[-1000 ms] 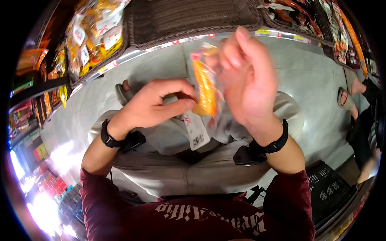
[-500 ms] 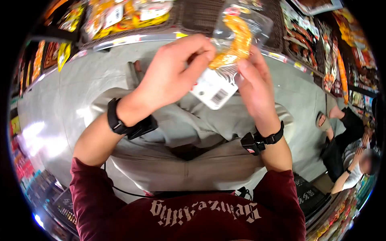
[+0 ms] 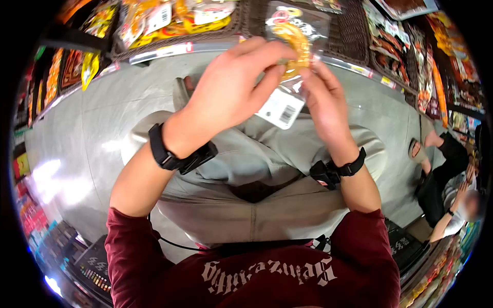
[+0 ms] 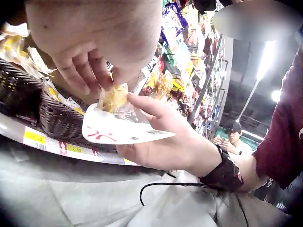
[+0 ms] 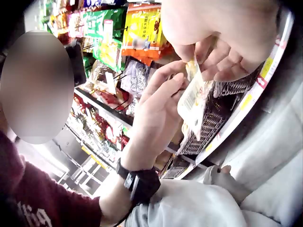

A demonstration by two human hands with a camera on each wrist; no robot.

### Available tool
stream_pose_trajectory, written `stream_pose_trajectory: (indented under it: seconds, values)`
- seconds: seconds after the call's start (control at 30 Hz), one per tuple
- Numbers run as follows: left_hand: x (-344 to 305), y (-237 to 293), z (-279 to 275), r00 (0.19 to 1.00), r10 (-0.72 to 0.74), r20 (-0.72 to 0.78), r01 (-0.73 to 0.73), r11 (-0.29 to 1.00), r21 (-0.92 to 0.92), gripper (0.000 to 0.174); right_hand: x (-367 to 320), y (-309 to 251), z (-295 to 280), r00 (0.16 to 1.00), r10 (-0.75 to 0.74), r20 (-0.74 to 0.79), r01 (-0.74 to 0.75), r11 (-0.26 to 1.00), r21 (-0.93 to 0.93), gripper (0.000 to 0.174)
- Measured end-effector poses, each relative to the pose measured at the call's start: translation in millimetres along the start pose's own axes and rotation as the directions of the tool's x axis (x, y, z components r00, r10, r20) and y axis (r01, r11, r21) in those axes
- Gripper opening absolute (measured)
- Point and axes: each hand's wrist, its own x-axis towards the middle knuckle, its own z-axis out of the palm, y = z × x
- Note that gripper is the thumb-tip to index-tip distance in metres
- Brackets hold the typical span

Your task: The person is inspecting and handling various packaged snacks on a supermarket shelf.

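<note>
Between both hands, one clear packet (image 3: 319, 31) was held, its white label (image 3: 277, 105) nearest the lap (image 3: 246, 159). Since a moment earlier, it had been brought outward, toward the woven basket (image 3: 350, 38) beyond the grip. Left hand (image 3: 226, 87): packet pinched, fingers curled. Right hand (image 3: 327, 105): opposite side gripped (fingers previously raised beside it). Apparent effect: the packet was better steadied, being supported from two sides.

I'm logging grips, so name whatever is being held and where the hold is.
A clear snack packet: the left hand and right hand grip its opposite sides, just above the white barcode label.
</note>
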Motion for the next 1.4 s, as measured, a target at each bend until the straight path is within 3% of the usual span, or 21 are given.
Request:
stream_pose_trajectory:
  seconds: [0.03, 0.07, 0.1, 0.17, 0.23, 0.3, 0.37, 0.43, 0.53, 0.57, 0.63, 0.7, 0.77, 0.87, 0.97, 1.0, 1.1, 1.17, 1.23, 1.37, 1.4]
  values:
    - [0, 0, 0, 1.0, 0.011, 0.001, -0.011, 1.0, 0.013, 0.026, -1, 2, 4, 1.0, 0.003, 0.019, -0.002, 0.997, -0.078, 0.042]
    - [0, 5, -2, 0.991, -0.105, 0.087, 0.115, 0.987, -0.109, 0.025, -6, 1, 12, 0.999, -0.021, 0.029, 0.02, 1.0, 0.02, 0.045]
    - [0, 5, -5, 0.988, -0.102, 0.113, 0.115, 0.987, -0.111, 0.025, -11, -5, 22, 1.0, 0.014, 0.013, -0.015, 0.997, 0.075, 0.046]
    - [0, 1, -8, 0.943, -0.235, 0.236, 0.302, 0.904, -0.303, 0.027, -21, -18, 33, 0.999, 0.023, 0.037, -0.027, 0.992, 0.119, 0.047]
    - [0, 0, -7, 0.935, -0.267, 0.233, 0.342, 0.853, -0.395, 0.028, -27, -26, 34, 0.995, -0.013, 0.094, 0.002, 0.992, 0.122, 0.047]
    - [-1, -1, -9, 0.91, -0.29, 0.294, 0.413, 0.673, -0.613, 0.029, -30, -29, 33, 0.988, -0.049, 0.149, 0.031, 0.992, 0.123, 0.047]
    - [0, 4, -14, 0.865, -0.346, 0.364, 0.501, 0.627, -0.596, 0.026, -31, -31, 33, 0.968, -0.185, 0.167, 0.205, 0.972, -0.114, 0.046]
    - [-2, 7, -12, 0.795, -0.448, 0.409, 0.599, 0.482, -0.639, 0.029, -30, -34, 29, 0.966, -0.218, 0.139, 0.239, 0.959, -0.153, 0.045]
    - [-3, 8, -9, 0.764, -0.474, 0.437, 0.633, 0.424, -0.648, 0.035, -26, -40, 26, 0.959, -0.237, 0.153, 0.269, 0.934, -0.235, 0.039]
    - [-5, 3, -8, 0.766, -0.473, 0.435, 0.632, 0.428, -0.646, 0.035, -25, -39, 25, 0.958, -0.241, 0.154, 0.273, 0.934, -0.232, 0.039]
    - [-6, -1, -6, 0.786, -0.35, 0.509, 0.616, 0.5, -0.608, 0.043, -21, -38, 24, 0.966, -0.2, 0.163, 0.21, 0.977, -0.047, 0.034]
    - [-13, -1, 1, 0.778, -0.382, 0.499, 0.625, 0.548, -0.556, 0.05, -20, -41, 23, 0.96, -0.204, 0.194, 0.227, 0.968, -0.107, 0.029]
    - [-15, -5, 7, 0.788, -0.385, 0.481, 0.613, 0.567, -0.55, 0.047, -17, -35, 22, 0.975, -0.149, 0.167, 0.151, 0.988, 0.002, 0.027]
    - [-13, -3, 16, 0.871, -0.335, 0.361, 0.492, 0.579, -0.651, 0.042, -12, -33, 10, 0.969, -0.207, 0.131, 0.222, 0.969, -0.112, 0.03]
    - [-6, 11, 6, 0.819, -0.441, 0.368, 0.574, 0.605, -0.551, 0.044, -5, -27, 4, 0.968, -0.246, 0.048, 0.25, 0.951, -0.183, 0.033]
    - [-6, 14, 6, 0.853, -0.414, 0.319, 0.52, 0.616, -0.591, 0.041, -2, -24, 3, 0.969, -0.249, -0.002, 0.242, 0.947, -0.212, 0.034]
    - [-4, 19, 1, 0.894, -0.395, 0.211, 0.435, 0.653, -0.62, 0.039, 2, -15, 1, 0.99, -0.133, -0.045, 0.129, 0.988, -0.088, 0.028]
    - [0, 17, -6, 0.912, -0.357, 0.204, 0.402, 0.675, -0.619, 0.04, 0, -9, 0, 0.994, -0.109, 0.029, 0.111, 0.992, -0.055, 0.021]
    - [2, 16, -9, 0.912, -0.366, 0.184, 0.396, 0.675, -0.623, 0.041, -6, -6, 5, 0.977, -0.184, 0.109, 0.195, 0.977, -0.091, 0.015]
    - [5, 14, -12, 0.895, -0.403, 0.192, 0.433, 0.673, -0.599, 0.042, -9, -7, 13, 0.97, -0.193, 0.149, 0.204, 0.977, -0.061, 0.007]
    - [7, 19, -16, 0.873, -0.441, 0.209, 0.482, 0.715, -0.506, 0.044, -9, -7, 12, 0.971, -0.193, 0.141, 0.203, 0.977, -0.059, 0.007]
